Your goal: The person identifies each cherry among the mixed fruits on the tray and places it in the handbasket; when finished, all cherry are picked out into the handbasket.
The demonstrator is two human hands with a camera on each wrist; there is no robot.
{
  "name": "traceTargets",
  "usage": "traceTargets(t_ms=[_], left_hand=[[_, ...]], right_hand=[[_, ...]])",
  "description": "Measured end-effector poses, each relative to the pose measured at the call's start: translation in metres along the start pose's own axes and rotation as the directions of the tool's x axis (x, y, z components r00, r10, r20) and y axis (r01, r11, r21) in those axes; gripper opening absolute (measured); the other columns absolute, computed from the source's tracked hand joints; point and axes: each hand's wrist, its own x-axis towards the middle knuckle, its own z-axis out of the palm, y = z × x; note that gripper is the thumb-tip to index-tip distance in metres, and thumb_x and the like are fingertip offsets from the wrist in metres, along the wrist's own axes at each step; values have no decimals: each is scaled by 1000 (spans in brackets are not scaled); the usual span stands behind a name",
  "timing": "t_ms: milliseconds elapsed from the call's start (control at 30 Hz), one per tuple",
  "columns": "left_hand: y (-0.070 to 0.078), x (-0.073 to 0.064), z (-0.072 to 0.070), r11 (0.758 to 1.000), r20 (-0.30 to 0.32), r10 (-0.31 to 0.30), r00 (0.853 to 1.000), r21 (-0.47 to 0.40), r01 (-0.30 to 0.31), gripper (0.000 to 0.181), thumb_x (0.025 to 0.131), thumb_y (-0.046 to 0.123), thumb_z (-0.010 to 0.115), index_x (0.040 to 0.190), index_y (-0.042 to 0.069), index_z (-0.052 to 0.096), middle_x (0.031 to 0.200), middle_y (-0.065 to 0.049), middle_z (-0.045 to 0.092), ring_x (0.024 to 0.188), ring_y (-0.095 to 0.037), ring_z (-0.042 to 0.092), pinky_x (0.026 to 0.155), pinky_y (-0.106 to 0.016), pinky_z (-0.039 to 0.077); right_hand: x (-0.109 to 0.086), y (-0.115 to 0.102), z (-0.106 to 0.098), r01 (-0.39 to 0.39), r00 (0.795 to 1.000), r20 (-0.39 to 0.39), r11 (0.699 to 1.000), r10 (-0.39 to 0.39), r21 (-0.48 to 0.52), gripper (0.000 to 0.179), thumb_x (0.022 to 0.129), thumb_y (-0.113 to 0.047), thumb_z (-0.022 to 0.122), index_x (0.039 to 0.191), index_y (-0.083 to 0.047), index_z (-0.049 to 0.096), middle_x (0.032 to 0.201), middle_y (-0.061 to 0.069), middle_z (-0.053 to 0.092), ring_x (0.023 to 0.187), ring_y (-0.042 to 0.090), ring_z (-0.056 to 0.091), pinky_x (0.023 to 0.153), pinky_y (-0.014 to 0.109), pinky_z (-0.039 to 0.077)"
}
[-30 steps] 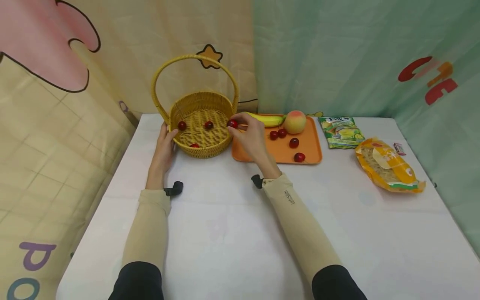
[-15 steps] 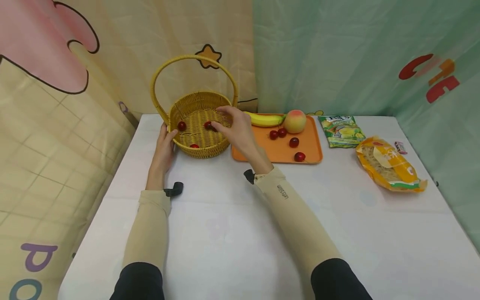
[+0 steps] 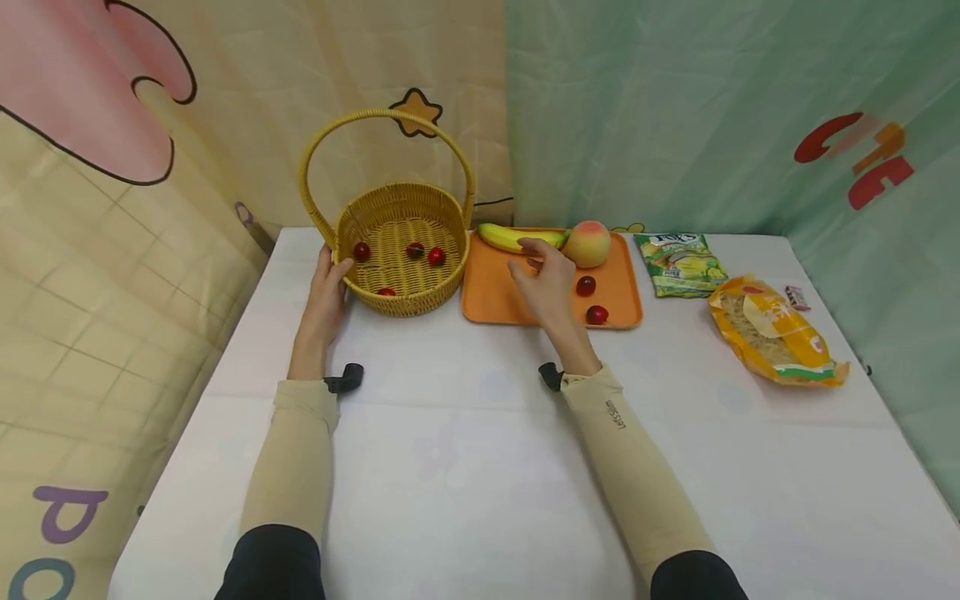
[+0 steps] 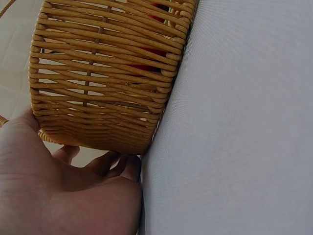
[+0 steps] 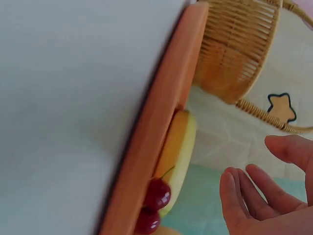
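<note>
A yellow wicker basket (image 3: 405, 302) with a tall arched handle stands at the back left, several cherries inside, one of them a bright red cherry (image 3: 437, 257). My left hand (image 3: 327, 292) grips its left side, thumb at the rim and fingers against the outer wall, as the left wrist view shows. Over the orange tray (image 3: 491, 292) my right hand (image 3: 550, 282) holds nothing, thumb and fingers apart. Two cherries (image 5: 157, 194) hidden behind this hand in the head view show in the right wrist view, beside the banana (image 3: 498, 237). Two more, a dark cherry (image 3: 586, 286) and a red cherry (image 3: 597, 315), lie on the tray's right side.
A peach (image 3: 588, 244) sits at the tray's back right. Further right lie a green snack bag (image 3: 681, 265), an orange-yellow packet (image 3: 776, 333) and a small wrapped piece (image 3: 797, 297). Curtains hang behind the white table (image 3: 450, 467).
My right hand carried a cherry into the basket and let it go there, then moved back right over the tray. The left hand has stayed at the basket's side.
</note>
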Motion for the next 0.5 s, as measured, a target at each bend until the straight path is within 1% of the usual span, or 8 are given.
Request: traceTargets(t_ms=[167,233,367,400,500], left_hand=[[0,2,-1,1000,-3,2,1000,0,-2,69,111,20,43,171,32,10,178,9,12,164,-8,11,134,-31,5],[0,2,-1,1000,-4,0,1000,-1,0,69,111,20,43,171,32,10,178,9,11,163,-8,11,134,-31,5],[2,0,0,1000,-2,-10,1000,-10,10,69,111,22,44,171,33,10,178,10,11,163,-7,10,134,-30,5],[3,-1,1,1000,-1,-8,1000,-12,8,69,111,21,44,171,33,11,178,10,11,163,-7,11,134,-30,5],[5,-4,2,1000,6,8,1000,-17,-8,69,111,19,43,171,31,11,178,7,11,163,-8,10,134,-30,5]], right_hand=[[-4,16,-12,-47,998,-39,998,45,-48,35,94,-4,76,127,5,71,124,25,72,113,41,69,104,48,57],[-4,21,-15,-63,997,-58,995,58,-80,34,94,-4,75,127,4,71,123,25,71,112,42,67,109,48,52],[-2,28,-20,-94,992,-92,986,82,-135,33,95,-6,74,127,3,72,120,25,71,111,43,63,106,51,48],[-2,29,-20,-103,992,-91,984,91,-145,34,95,-7,74,127,3,72,121,25,71,112,43,62,107,51,46],[-2,31,-20,-126,992,-52,977,119,-172,36,96,-11,75,130,2,71,125,23,70,113,40,62,109,51,45]])
